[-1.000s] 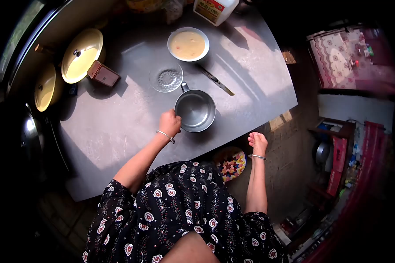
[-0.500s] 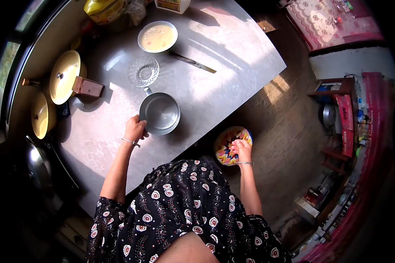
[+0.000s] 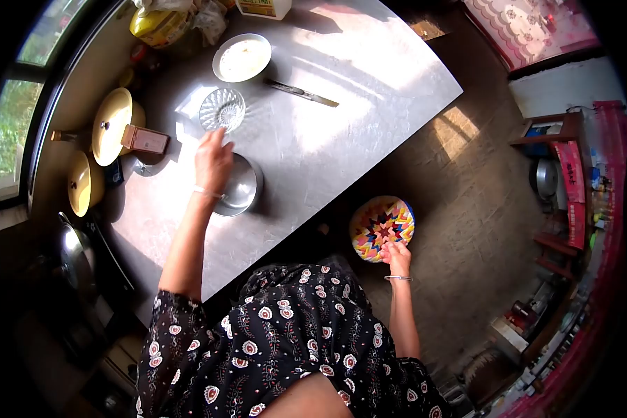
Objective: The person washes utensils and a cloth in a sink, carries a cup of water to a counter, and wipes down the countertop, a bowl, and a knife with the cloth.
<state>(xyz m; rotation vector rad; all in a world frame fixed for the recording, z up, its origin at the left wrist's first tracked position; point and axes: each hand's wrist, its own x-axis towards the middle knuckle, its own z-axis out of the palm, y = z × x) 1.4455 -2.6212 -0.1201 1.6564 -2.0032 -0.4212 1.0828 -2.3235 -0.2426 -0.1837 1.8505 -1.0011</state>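
My left hand [image 3: 214, 159] is over the far left rim of a grey metal cup [image 3: 241, 187], its fingers stretched forward and slightly apart. It covers part of the cup, and no handle shows. Just beyond the fingertips lies a clear ribbed glass dish [image 3: 223, 109]. Away from the table, my right hand [image 3: 397, 256] hangs low with its fingers loosely curled together, nothing visible in them. Below it in the view is a round, multicoloured zigzag-patterned seat or mat [image 3: 383, 226]; I cannot tell whether the hand touches it.
A white bowl [image 3: 242, 58] of pale food and a knife [image 3: 303, 93] are farther back on the grey table [image 3: 313, 157]. Yellow lids [image 3: 113, 125] and a small pinkish box [image 3: 146, 140] stand at the left by the window. Crowded shelves [image 3: 561, 188] line the right.
My left hand has let go of the cup's near-left side and moved forward over its far rim. The cup has shifted slightly towards me and left. The view has shifted a little.
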